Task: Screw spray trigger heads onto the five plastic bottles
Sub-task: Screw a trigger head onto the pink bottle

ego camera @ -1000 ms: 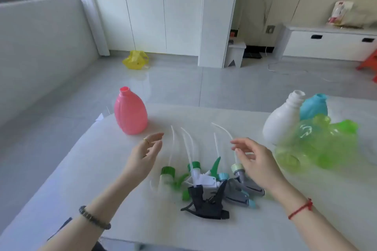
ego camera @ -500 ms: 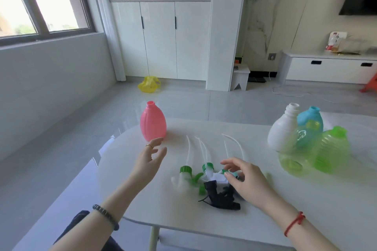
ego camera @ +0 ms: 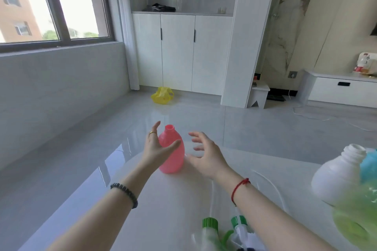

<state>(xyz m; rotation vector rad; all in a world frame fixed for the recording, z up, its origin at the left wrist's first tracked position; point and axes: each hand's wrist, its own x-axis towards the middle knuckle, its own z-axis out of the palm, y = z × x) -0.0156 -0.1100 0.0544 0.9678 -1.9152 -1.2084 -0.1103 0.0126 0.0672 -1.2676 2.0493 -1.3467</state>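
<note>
Pink bottle (ego camera: 173, 152) stands upright near the far left edge of the white table (ego camera: 163, 206), neck uncapped. Your left hand (ego camera: 156, 149) is spread open around its left side, thumb across the front; actual contact unclear. Your right hand (ego camera: 206, 155) is open just right of it, fingers splayed, holding nothing. White bottle (ego camera: 336, 177) stands at the right edge. Spray heads (ego camera: 224, 230) lie at the near edge.

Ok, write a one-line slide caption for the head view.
Both open hands, left hand and right hand, close around the uncapped pink bottle standing on the white table.
</note>
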